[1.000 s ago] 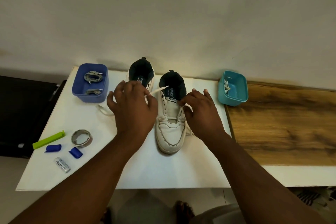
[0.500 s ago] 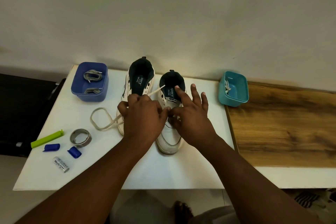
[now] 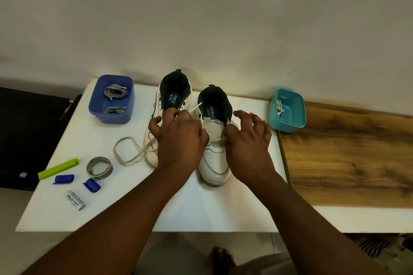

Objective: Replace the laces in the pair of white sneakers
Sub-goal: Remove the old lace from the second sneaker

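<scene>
Sneakers: we found both on white table (image 3: 201, 212), side by side, toes toward person.
L hand (image 3: 178, 140): fingers curled, pinching white lace (image 3: 125, 152); slack looped on table.
R hand (image 3: 248, 143): thumb and forefinger at right sneaker (image 3: 214, 158) eyelets, other fingers spread; grip unclear.
Progress: we judged right sneaker mid-lacing; left sneaker (image 3: 172, 96) showed bare eyelets.
Spare laces: grey pair in blue tub (image 3: 98, 105).

A green clip (image 3: 58, 168), tape roll (image 3: 99, 167) and battery (image 3: 75, 200) lie on the white table (image 3: 201, 212).

Left white sneaker (image 3: 152, 140): its front is hidden behind the left hand (image 3: 178, 138).
Cream lace (image 3: 127, 152): its end goes under that hand.
</scene>
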### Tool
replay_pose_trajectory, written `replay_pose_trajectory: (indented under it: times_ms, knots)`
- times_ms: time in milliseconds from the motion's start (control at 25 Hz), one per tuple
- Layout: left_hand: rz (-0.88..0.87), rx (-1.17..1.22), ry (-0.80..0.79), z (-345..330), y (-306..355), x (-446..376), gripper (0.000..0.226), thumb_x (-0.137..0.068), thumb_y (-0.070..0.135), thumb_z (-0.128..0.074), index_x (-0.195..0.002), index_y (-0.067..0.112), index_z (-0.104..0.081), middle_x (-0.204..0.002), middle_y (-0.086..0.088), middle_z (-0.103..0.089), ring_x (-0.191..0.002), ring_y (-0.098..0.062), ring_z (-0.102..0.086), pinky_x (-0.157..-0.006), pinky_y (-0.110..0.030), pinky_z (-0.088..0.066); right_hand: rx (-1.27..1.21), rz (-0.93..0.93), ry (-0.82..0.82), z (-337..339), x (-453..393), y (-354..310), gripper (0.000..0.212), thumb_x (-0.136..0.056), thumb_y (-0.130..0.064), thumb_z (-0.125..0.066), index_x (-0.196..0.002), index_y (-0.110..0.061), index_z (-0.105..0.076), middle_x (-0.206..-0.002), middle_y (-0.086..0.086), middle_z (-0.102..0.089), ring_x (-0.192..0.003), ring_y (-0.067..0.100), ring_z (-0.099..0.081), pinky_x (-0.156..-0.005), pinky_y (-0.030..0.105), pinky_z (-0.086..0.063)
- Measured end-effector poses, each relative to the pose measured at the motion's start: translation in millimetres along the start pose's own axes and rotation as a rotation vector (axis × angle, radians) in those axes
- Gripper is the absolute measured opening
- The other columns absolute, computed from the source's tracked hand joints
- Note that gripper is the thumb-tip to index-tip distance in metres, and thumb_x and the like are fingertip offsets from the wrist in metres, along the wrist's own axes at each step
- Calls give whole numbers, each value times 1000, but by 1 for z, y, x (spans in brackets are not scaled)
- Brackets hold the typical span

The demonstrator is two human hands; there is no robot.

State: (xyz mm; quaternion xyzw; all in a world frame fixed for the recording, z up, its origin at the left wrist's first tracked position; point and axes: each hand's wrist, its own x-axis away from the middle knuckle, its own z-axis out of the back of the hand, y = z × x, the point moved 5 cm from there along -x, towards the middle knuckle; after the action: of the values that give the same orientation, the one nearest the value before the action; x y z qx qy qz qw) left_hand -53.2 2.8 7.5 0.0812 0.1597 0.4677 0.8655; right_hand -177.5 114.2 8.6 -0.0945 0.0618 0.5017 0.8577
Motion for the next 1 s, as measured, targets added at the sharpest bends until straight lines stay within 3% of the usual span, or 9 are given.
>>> replay_pose_trajectory:
  times_ms: [80, 240, 360, 480, 560, 640, 720, 840, 1000]
  knots:
    - [-1, 24, -19, -3, 0, 1, 23, -92, 44, -57, -89, 31, -76, -109, 12, -66, -126, -19, -42, -103, -49, -27, 36, -37, -5, 0, 0, -5, 27, -95, -31, -56, -115, -19, -70, -154, 14, -44, -149, 43, -27, -122, 62, -17]
    - [9, 117, -44, -8, -6, 2, 19, -93, 42, -61, -91, 31, -76, -113, 11, -66, -130, -21, -40, -105, -50, -24, -99, 119, -152, -13, -9, -23, 18, -98, -36, -60, -110, -32, -73, -170, 7, -22, -158, 38, 1, -126, 56, 2]
    - [14, 123, -38, -8, -9, 1, 19, -92, 41, -61, -88, 30, -76, -111, 12, -66, -130, -20, -41, -106, -51, -22, -132, 87, -170, -15, -14, -19, 13, -98, -32, -63, -100, -33, -76, -164, 1, -35, -158, 35, -8, -125, 57, 2]
    - [32, 132, -31, -9, -10, -2, 20, -92, 41, -60, -88, 30, -76, -111, 12, -66, -129, -19, -40, -106, -50, -20, -134, 47, 1, 0, -17, 1, 13, -97, -24, -64, -105, -29, -73, -157, 4, -45, -155, 34, -20, -125, 59, -7]
    - [37, 140, -36, -9, -10, -1, 20, -92, 41, -59, -88, 30, -76, -112, 13, -66, -130, -19, -39, -107, -50, -19, -170, 71, -26, 1, -18, 1, 15, -96, -30, -67, -110, -32, -72, -165, 5, -32, -158, 36, -7, -125, 59, -3]
    - [28, 152, -38, -9, -9, 0, 18, -92, 40, -61, -88, 30, -76, -112, 13, -66, -131, -19, -39, -108, -52, -19, -165, 145, -166, -11, -15, -12, 14, -96, -37, -68, -108, -35, -74, -171, 2, -20, -159, 36, 4, -125, 60, 2]
    - [30, 158, -38, -9, -10, 0, 17, -92, 40, -62, -88, 31, -76, -113, 12, -66, -132, -20, -40, -109, -53, -19, -167, 165, -207, -20, -13, -20, 12, -97, -38, -67, -102, -34, -76, -168, -2, -27, -159, 34, -1, -125, 59, 3]
    - [16, 151, -30, -8, -8, 0, 18, -91, 42, -62, -86, 31, -76, -109, 13, -67, -130, -20, -41, -108, -54, -20, -167, 131, -137, -13, -16, -8, 11, -98, -32, -64, -96, -31, -75, -158, -5, -43, -156, 28, -18, -125, 51, 6]
    - [56, 124, -15, -6, -8, -2, 21, -90, 43, -58, -86, 31, -75, -106, 13, -66, -128, -20, -42, -106, -53, -25, -178, -91, 103, 4, -5, 15, 6, -96, -21, -65, -97, -23, -71, -151, 9, -47, -149, 34, -33, -125, 53, -5]
